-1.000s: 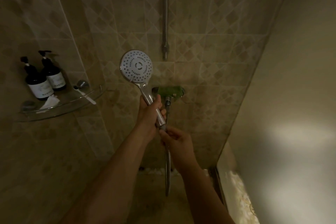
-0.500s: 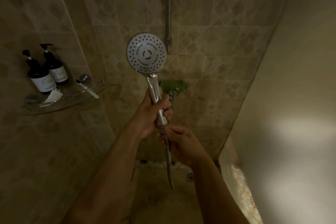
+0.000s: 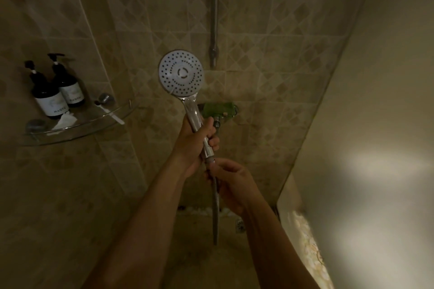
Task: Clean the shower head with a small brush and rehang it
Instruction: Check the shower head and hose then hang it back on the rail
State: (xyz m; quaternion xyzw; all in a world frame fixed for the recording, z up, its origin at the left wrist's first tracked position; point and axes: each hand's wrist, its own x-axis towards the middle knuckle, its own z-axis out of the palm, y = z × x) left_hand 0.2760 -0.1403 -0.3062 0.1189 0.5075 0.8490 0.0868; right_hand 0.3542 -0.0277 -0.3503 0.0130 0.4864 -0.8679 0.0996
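The right hand [image 3: 231, 184] pinches the hose [image 3: 215, 216] just below the shower head [image 3: 181, 76]; the left hand [image 3: 196, 141] is wrapped round its handle, face turned toward the camera. Behind the head stands the green valve [image 3: 217, 109]; far left of it, a glass shelf [image 3: 94, 122] bears two bottles [image 3: 56, 91].

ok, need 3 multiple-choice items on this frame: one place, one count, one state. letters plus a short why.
1. Where do the pump bottles stand?
A. on the corner glass shelf
B. on the floor
C. on the green valve

2. How many pump bottles are there?
A. one
B. two
C. four

3. What does the left hand hold?
A. a small brush
B. nothing
C. the handle of the shower head

Answers:
1 A, both stand on the shelf at the left wall.
2 B, two dark bottles side by side.
3 C, it wraps the chrome handle; the right hand grips the hose just below it.
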